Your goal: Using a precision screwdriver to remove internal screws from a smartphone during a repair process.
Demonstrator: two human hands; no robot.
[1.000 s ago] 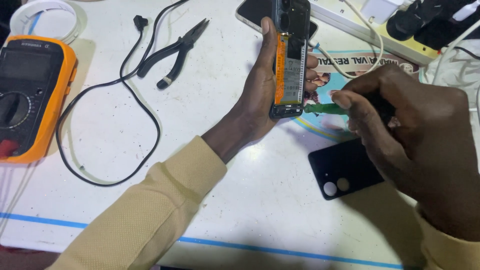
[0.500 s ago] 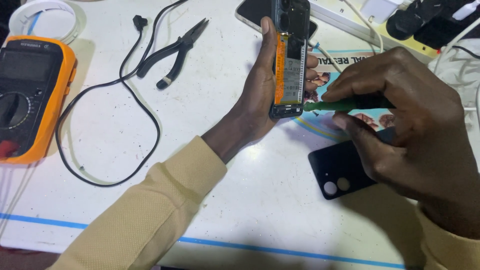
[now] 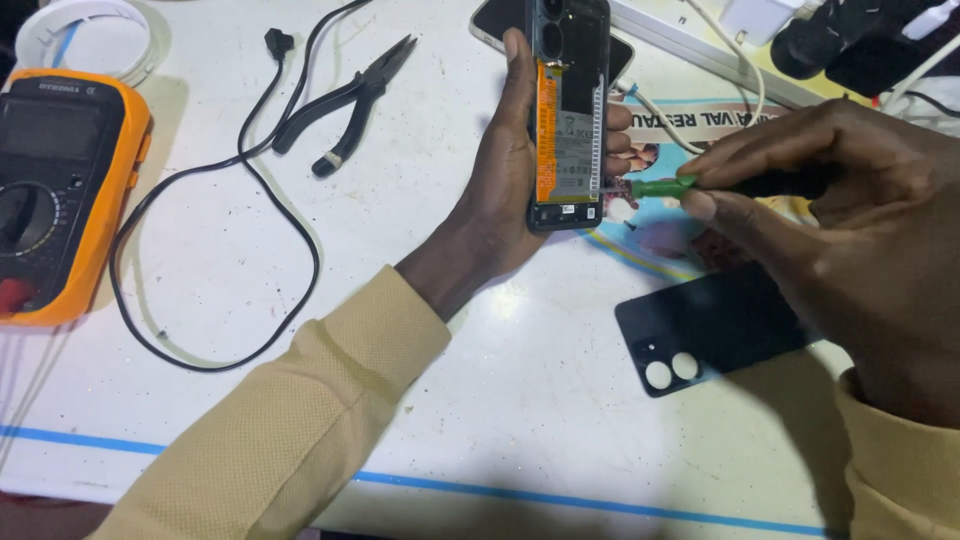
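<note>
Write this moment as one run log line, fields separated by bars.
left hand: holds opened phone | right hand: screwdriver tip at phone edge | back cover: on table

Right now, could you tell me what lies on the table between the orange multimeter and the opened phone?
In the head view, a looping black cable and black pliers lie between multimeter and phone.

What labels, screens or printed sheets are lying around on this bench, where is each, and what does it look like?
Multimeter screen: far left, dark grey rectangle in an orange case, blank.
Battery label: on the opened phone held upright in the left hand; pale grey rectangle beside an orange strip.
Printed sheet: under the right hand, light blue with pictures and lettering.
Second phone: top centre, mostly hidden, dark screen.
</note>
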